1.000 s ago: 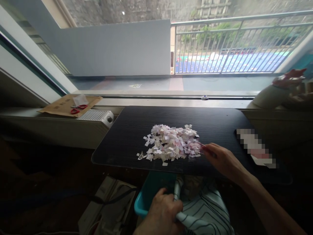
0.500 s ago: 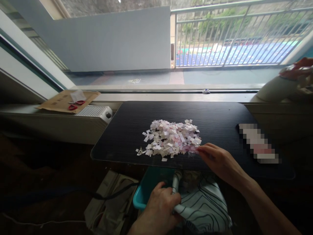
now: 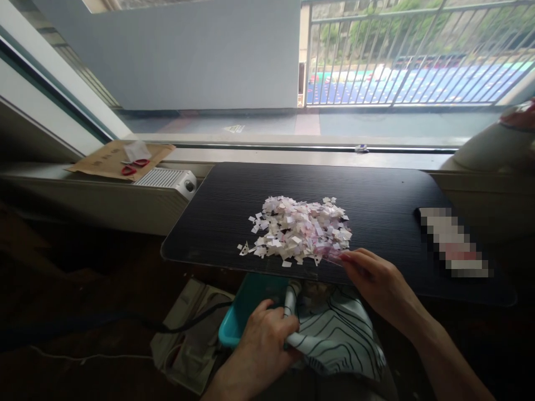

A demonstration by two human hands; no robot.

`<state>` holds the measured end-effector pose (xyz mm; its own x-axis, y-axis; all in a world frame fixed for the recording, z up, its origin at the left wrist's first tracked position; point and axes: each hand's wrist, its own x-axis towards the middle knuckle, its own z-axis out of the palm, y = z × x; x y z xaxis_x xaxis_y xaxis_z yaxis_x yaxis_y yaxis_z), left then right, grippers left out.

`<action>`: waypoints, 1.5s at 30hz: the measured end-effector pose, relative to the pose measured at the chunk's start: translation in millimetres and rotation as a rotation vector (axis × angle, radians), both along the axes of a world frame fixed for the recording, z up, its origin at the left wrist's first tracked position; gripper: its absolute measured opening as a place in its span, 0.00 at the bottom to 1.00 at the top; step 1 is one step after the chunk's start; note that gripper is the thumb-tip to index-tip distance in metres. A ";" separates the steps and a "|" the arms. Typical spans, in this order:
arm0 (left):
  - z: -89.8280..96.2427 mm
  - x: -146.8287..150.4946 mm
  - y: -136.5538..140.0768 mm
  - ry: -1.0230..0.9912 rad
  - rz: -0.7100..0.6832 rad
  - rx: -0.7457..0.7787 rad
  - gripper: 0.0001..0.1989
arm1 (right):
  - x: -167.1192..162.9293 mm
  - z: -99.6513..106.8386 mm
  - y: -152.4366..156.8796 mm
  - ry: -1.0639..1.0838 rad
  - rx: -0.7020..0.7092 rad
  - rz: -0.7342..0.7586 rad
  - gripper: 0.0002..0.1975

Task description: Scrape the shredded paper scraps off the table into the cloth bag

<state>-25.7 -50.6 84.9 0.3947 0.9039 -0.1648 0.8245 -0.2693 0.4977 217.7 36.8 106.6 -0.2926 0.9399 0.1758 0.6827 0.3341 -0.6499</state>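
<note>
A heap of small white and pinkish paper scraps lies on the black tabletop, close to its near edge. My right hand rests flat on the table with its fingertips against the heap's right front corner. Below the table edge, my left hand grips the rim of a striped white cloth bag, held open under the heap. A teal plastic bin sits beside the bag, partly hidden by the table.
Red scissors lie on a brown envelope on the left sill, beside a white heater. A blurred flat object lies at the table's right. Another person's sleeve rests at far right. Cables and a box lie on the floor.
My right hand has drawn the heap's right edge a little closer to the table's near edge. The view has tilted downward. My left hand keeps its hold on the bag.
</note>
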 end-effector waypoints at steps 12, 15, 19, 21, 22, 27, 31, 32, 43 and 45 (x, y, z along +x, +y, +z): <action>2.0 -4.0 2.3 -0.007 -0.035 -0.008 0.07 | 11.1 -2.6 -16.6 -0.002 -0.025 -0.057 0.10; 4.1 -3.1 3.7 -0.021 -0.038 0.002 0.07 | 15.0 -1.6 -20.2 -0.017 -0.045 -0.065 0.09; 7.5 -1.9 4.2 -0.029 -0.040 0.009 0.07 | 18.6 0.0 -22.8 -0.015 -0.047 -0.066 0.09; 8.6 -0.9 4.0 -0.028 -0.047 0.012 0.07 | 19.9 -0.4 -23.4 -0.004 -0.049 -0.068 0.10; 8.9 -0.4 3.9 -0.026 -0.050 0.011 0.07 | 20.8 -0.9 -23.9 0.000 -0.055 -0.068 0.10; 9.2 2.0 4.1 -0.022 -0.056 0.014 0.07 | 26.9 -3.1 -28.3 0.006 -0.103 -0.067 0.09; 10.4 4.0 4.2 -0.026 -0.068 0.022 0.08 | 25.7 -2.8 -26.3 0.015 -0.093 -0.064 0.10; 10.9 4.4 4.1 -0.027 -0.071 0.022 0.08 | 24.4 -2.7 -24.6 0.016 -0.088 -0.063 0.10; 11.6 7.2 4.6 -0.026 -0.085 0.022 0.07 | 21.5 -2.2 -18.5 0.054 -0.089 -0.071 0.09; 12.1 7.7 4.9 -0.030 -0.086 0.026 0.07 | 20.9 -3.3 -17.3 0.058 -0.074 -0.109 0.10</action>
